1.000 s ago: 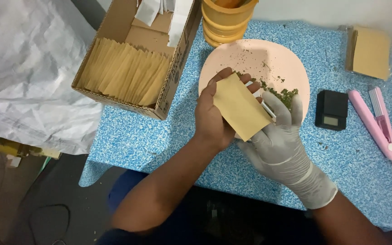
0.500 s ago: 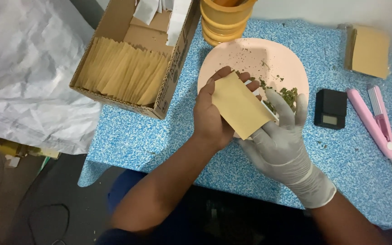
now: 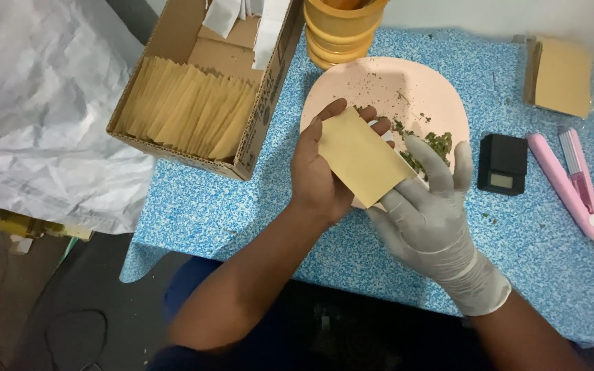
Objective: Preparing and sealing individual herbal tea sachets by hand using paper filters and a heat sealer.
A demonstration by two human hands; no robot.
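Head view showed the bare left hand [image 3: 321,175] grasping a small tan paper pouch [image 3: 361,156] by its left side, thumb on top and fingers behind. The gloved right hand [image 3: 429,213] supported the pouch at its lower right corner; its fingers were spread and mostly loose, so the grip there looked light. The pouch was held in the air, tilted, over the near edge of the pink plate [image 3: 379,79], which stood near the middle of the tabletop [image 3: 242,206].

A risk, in my judgement: the pouch could tip or slip from the loose gloved fingers, and then dried green herb [image 3: 434,144] could spill on the plate or on the speckled blue surface.

Around the hands, a cardboard box [image 3: 194,82] with many similar pouches stood at the far left corner. Stacked orange cups [image 3: 344,27] stood at the far edge, touching the plate rim or just beside it. A small black scale [image 3: 502,163] lay right of the plate, then a pink sealing tool [image 3: 572,185] near the right edge. Another tan pouch stack [image 3: 562,75] lay at the far right corner. Nothing stood between hands and plate.
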